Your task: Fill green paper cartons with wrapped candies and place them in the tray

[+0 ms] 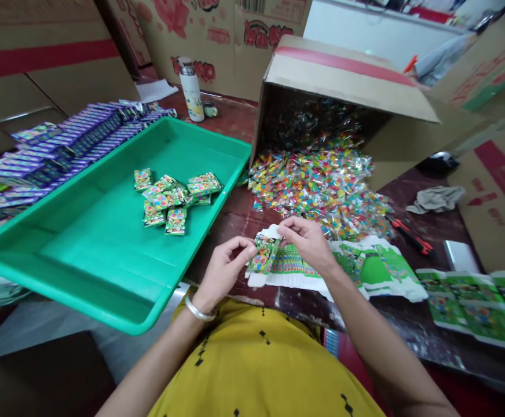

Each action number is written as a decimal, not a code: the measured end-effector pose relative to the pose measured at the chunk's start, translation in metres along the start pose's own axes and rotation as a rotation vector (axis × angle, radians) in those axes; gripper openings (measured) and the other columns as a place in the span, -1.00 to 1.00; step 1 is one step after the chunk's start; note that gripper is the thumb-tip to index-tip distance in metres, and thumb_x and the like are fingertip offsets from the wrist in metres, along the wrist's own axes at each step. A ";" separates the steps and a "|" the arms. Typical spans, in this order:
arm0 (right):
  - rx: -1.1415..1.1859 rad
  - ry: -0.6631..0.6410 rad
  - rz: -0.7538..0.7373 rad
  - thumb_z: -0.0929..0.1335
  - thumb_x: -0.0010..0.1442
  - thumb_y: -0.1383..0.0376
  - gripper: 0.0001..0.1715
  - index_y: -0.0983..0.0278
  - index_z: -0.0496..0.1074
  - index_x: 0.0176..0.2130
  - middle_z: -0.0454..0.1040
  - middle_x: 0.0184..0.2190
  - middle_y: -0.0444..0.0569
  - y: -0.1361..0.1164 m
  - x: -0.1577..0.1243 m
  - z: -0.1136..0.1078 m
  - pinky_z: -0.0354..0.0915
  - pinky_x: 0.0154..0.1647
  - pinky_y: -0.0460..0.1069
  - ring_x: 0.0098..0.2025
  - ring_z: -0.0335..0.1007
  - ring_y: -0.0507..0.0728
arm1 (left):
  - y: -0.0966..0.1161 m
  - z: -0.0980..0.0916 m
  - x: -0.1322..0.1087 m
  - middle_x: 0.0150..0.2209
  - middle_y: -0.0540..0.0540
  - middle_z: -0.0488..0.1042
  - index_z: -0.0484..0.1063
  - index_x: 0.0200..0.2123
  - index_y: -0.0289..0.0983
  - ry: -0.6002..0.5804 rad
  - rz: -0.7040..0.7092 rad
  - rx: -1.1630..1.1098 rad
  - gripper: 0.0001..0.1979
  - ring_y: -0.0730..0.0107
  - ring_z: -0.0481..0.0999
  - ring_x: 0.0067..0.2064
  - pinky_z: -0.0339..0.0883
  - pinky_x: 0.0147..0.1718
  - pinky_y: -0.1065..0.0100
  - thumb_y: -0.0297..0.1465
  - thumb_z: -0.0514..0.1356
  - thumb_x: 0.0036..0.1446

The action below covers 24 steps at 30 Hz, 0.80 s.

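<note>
Yellow garment (256,365) lay nearest, its lower edge cut off. Left hand (227,265) and right hand (308,242) pinched a small green box (263,256) between them, underside hidden.

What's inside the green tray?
A loose pile of small printed packets in the green tray, toward its right side. The upper ones overlap those beneath, so I can't count them.

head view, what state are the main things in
Small green printed carton, held between left hand and right hand
Green rectangular plastic tray, open, partly filled
Brown cardboard box, open, on its side
Clear candy packets, heaped
White patterned bottle, upright, capped
Grey cloth, crumpled
Red-and-black tool, lying flat
</note>
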State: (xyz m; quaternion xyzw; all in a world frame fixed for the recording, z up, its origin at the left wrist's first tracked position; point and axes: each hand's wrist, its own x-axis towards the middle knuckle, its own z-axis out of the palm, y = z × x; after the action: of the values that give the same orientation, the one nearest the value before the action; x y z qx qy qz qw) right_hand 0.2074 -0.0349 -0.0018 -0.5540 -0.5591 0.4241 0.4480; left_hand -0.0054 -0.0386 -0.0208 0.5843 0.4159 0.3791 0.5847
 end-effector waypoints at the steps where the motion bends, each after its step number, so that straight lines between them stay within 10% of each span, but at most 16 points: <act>1: 0.026 0.006 -0.004 0.41 0.19 0.14 -0.78 0.25 0.50 -0.34 0.46 -0.49 -0.14 -0.005 -0.004 -0.001 0.37 -0.43 -0.04 -0.48 0.42 0.06 | 0.005 0.000 0.000 -0.32 -0.04 0.49 0.43 -0.34 -0.30 -0.082 -0.061 -0.137 -0.78 0.40 0.45 -0.29 0.29 -0.27 0.40 -0.25 0.28 0.15; 6: -0.098 0.136 -0.146 0.38 0.24 0.19 -0.82 0.24 0.54 -0.29 0.49 -0.38 -0.08 -0.021 -0.020 0.002 0.37 -0.31 -0.02 -0.35 0.42 0.09 | 0.012 0.011 -0.004 -0.22 -0.14 0.57 0.43 -0.02 -0.28 -0.451 -0.331 -0.742 -0.52 0.28 0.58 -0.28 0.40 -0.22 0.29 -0.19 0.37 0.03; 9: -0.385 0.214 -0.309 0.34 0.29 0.21 -0.71 0.17 0.53 -0.01 0.45 -0.21 0.00 -0.028 -0.034 0.003 0.33 -0.09 0.06 -0.15 0.40 0.16 | 0.011 0.015 -0.005 -0.13 -0.22 0.59 0.39 0.09 -0.26 -0.465 -0.333 -0.823 -0.44 0.16 0.63 -0.18 0.43 -0.13 0.20 -0.23 0.37 0.04; 15: -0.437 -0.136 -0.185 0.38 0.25 0.20 -0.53 0.15 0.36 0.14 0.37 -0.50 -0.19 -0.036 -0.057 -0.001 0.22 -0.39 -0.05 -0.48 0.27 0.05 | 0.010 0.014 -0.002 -0.12 -0.22 0.60 0.50 0.01 -0.28 -0.356 -0.315 -0.686 -0.46 0.18 0.61 -0.16 0.45 -0.17 0.29 -0.26 0.44 -0.06; 24: -0.240 -0.459 0.030 0.49 0.08 0.19 -0.72 0.26 0.36 -0.45 0.22 -0.68 -0.30 -0.046 -0.042 -0.031 -0.01 -0.60 -0.13 -0.62 0.08 -0.06 | 0.017 0.019 -0.004 -0.26 -0.08 0.55 0.56 -0.04 -0.28 -0.505 -0.195 -0.245 -0.65 0.37 0.47 -0.29 0.28 -0.37 0.46 -0.30 0.32 0.10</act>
State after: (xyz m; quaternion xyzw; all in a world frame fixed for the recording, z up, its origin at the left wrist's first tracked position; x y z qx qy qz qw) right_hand 0.2262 -0.0787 0.0492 -0.5007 -0.6841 0.4759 0.2342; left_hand 0.0112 -0.0485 -0.0039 0.5424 0.2624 0.2113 0.7696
